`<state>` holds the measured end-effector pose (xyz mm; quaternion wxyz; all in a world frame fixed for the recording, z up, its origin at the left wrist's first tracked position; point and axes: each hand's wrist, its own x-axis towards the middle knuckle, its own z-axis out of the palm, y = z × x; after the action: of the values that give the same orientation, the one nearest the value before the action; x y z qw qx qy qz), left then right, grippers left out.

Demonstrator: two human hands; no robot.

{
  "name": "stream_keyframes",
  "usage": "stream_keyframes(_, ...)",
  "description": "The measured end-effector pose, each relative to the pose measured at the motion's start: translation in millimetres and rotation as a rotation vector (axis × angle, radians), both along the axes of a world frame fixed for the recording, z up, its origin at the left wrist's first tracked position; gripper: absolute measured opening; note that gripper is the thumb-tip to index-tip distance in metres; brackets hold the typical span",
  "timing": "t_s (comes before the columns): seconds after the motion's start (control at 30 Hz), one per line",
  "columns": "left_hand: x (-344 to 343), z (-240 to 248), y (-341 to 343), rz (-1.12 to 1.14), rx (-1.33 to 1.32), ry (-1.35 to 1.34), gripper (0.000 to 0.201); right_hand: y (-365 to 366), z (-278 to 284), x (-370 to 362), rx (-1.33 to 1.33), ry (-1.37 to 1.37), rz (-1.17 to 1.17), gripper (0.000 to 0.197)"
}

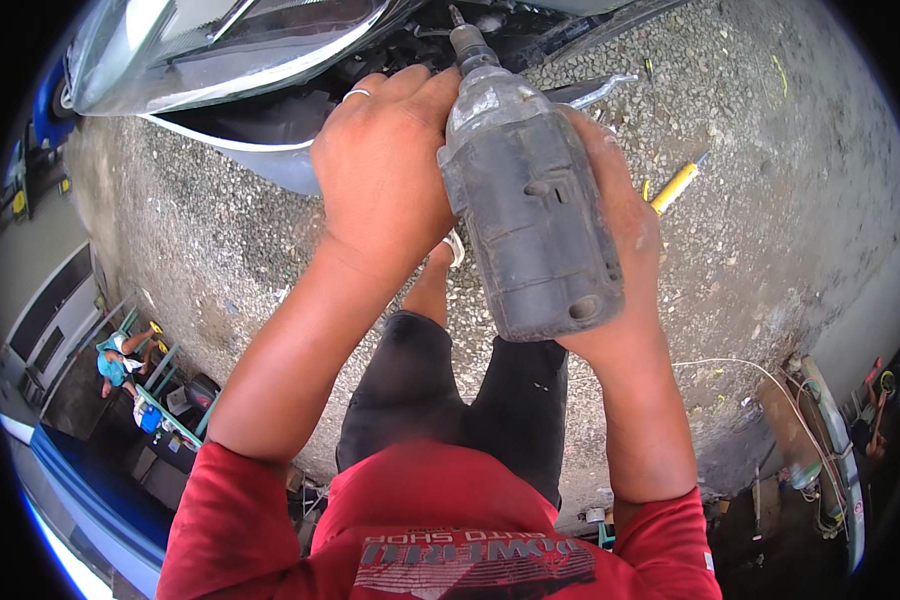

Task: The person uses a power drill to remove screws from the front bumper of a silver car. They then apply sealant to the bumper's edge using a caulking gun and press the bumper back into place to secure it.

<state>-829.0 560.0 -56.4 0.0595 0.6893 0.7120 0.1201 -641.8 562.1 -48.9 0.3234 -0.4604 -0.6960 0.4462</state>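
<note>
Head view: right hand is wrapped round the power drill, palm side to its right flank; drill sits upper centre of frame, nose and bit pointing to top edge. Left hand, ring on one finger, is curled against the drill's left side near the nose; can't tell what its fingers grip, if anything

Drill handle and most right-hand fingers are hidden under the housing; whatever is past the bit is dark and cut off at the top edge

Clear-lens headlight and pale bumper upper left. Ground is gravel, with a yellow-handled tool lying right of the right hand. Pale cord lower right, person in teal far left, small and warped by the lens
</note>
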Motion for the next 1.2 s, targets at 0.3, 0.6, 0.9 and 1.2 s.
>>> stream_keyframes(0.3,7,-2,7,0.057,0.008,0.006,0.043,4,11,3,-0.139,-0.120,0.041,0.079)
stream_keyframes(0.6,8,2,5,0.080,-0.025,0.005,0.046,-8,0,-4,-0.042,-0.071,-0.021,0.079)
stream_keyframes(0.9,4,-2,3,0.069,-0.008,0.020,0.030,-17,-16,-8,0.002,-0.056,-0.062,0.078)
stream_keyframes(1.2,-1,0,9,0.018,-0.019,-0.026,0.037,-7,-13,-4,-0.105,-0.043,-0.036,0.075)
